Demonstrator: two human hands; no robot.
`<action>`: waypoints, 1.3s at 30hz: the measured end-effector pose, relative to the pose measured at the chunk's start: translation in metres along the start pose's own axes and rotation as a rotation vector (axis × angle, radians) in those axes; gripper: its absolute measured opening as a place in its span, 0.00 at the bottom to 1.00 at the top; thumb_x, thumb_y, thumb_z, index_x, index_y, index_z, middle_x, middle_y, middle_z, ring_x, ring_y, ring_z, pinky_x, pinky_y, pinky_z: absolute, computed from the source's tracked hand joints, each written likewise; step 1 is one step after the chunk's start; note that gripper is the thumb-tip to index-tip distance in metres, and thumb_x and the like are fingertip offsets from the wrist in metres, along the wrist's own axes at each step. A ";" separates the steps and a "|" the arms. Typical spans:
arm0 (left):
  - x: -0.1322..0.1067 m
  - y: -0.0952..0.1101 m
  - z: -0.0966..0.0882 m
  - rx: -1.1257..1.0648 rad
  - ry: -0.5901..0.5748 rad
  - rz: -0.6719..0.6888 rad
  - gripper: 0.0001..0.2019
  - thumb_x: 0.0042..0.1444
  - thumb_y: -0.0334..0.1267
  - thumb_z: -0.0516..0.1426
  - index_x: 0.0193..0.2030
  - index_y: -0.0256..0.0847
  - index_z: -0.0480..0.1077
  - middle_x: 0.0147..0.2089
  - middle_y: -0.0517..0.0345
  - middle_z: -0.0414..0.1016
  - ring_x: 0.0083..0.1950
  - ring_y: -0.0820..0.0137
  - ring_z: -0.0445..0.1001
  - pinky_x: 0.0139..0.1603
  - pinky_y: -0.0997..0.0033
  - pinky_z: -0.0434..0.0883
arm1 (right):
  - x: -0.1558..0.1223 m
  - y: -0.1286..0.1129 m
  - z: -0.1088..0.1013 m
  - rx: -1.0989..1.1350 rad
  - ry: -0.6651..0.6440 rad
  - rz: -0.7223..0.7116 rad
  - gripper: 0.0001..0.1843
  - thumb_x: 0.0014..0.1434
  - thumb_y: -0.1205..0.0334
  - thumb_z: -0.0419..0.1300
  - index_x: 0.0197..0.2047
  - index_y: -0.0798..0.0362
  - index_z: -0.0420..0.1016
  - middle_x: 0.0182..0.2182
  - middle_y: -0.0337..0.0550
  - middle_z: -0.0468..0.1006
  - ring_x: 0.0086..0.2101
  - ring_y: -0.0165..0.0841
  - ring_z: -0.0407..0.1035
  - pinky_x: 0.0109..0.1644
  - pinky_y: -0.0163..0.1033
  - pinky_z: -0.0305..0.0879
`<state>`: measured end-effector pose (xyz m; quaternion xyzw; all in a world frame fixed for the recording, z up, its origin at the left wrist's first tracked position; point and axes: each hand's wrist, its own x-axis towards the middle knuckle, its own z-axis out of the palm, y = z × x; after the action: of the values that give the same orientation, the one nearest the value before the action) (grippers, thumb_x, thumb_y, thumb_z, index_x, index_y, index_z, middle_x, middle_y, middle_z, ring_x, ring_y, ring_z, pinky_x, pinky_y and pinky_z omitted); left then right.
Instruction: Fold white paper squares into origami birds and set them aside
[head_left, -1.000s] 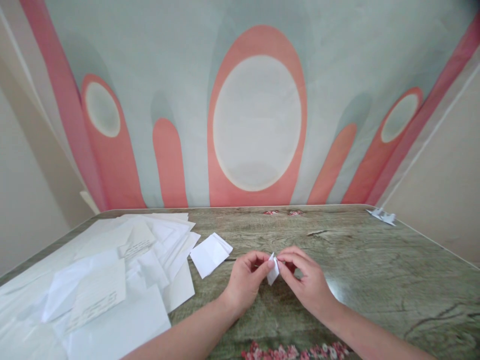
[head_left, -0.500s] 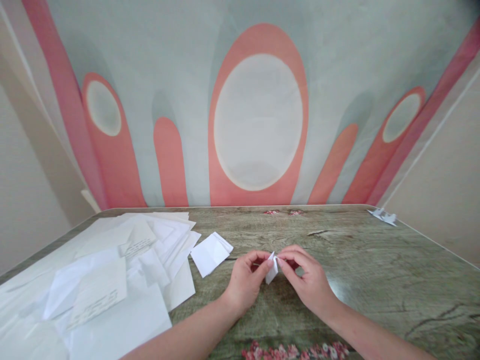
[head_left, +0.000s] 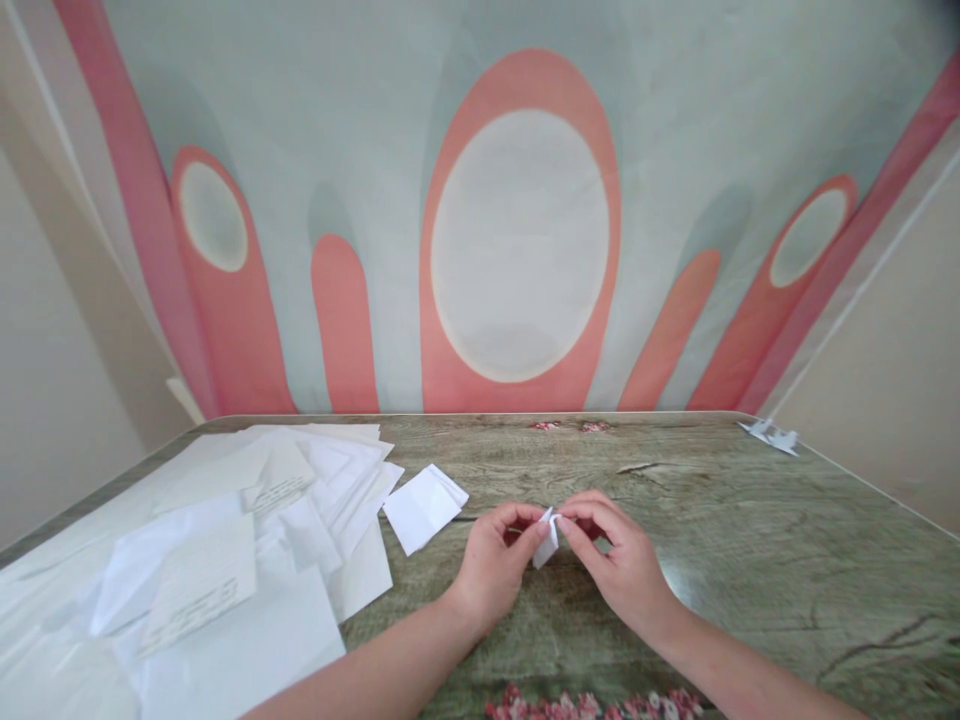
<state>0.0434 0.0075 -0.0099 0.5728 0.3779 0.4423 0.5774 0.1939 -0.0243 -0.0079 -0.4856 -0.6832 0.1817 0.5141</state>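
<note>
A small folded piece of white paper is held up between my two hands, just above the wood-patterned table. My left hand pinches its left side between thumb and fingers. On the other side, my right hand grips the paper's upper right edge with thumb and fingertips. The folds inside the piece are too small to make out fully. Left of my left hand lies a short stack of white paper squares.
Loose white sheets and envelope-like papers, some with printed lines, cover the table's left side. Small folded paper shapes stand at the far right edge. Behind the table hangs a grey and coral backdrop.
Both hands stay closed on the folded paper, with only a very slight shift of the fingers. The whole view has moved a little.
</note>
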 end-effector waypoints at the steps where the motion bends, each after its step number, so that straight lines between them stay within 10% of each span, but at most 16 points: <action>1: 0.000 0.000 0.000 0.000 0.002 0.002 0.10 0.48 0.41 0.60 0.32 0.34 0.73 0.29 0.56 0.72 0.29 0.73 0.66 0.33 0.75 0.64 | 0.000 0.000 0.000 -0.003 0.001 0.001 0.06 0.59 0.62 0.55 0.34 0.52 0.71 0.33 0.43 0.70 0.32 0.31 0.67 0.34 0.35 0.64; 14: 0.001 -0.004 -0.001 0.001 0.009 0.007 0.11 0.48 0.42 0.60 0.32 0.35 0.73 0.28 0.58 0.72 0.29 0.73 0.66 0.32 0.75 0.64 | 0.001 0.009 -0.003 -0.085 0.011 -0.100 0.06 0.58 0.64 0.54 0.34 0.51 0.72 0.34 0.44 0.69 0.31 0.32 0.67 0.34 0.37 0.66; 26: 0.000 -0.003 -0.001 -0.009 0.021 -0.004 0.13 0.48 0.44 0.60 0.32 0.35 0.72 0.29 0.57 0.73 0.30 0.72 0.67 0.32 0.75 0.64 | -0.002 0.002 0.003 0.092 -0.101 0.157 0.11 0.59 0.56 0.53 0.41 0.53 0.69 0.29 0.41 0.72 0.27 0.30 0.66 0.29 0.33 0.64; 39: 0.000 0.000 -0.001 -0.008 0.004 0.003 0.12 0.47 0.44 0.61 0.31 0.35 0.72 0.29 0.57 0.72 0.30 0.72 0.66 0.32 0.75 0.64 | -0.001 0.001 0.002 0.087 -0.120 0.136 0.11 0.58 0.55 0.54 0.34 0.54 0.71 0.29 0.41 0.72 0.29 0.31 0.66 0.32 0.34 0.64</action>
<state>0.0429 0.0080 -0.0101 0.5702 0.3764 0.4460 0.5781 0.1924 -0.0236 -0.0102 -0.4964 -0.6696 0.2745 0.4795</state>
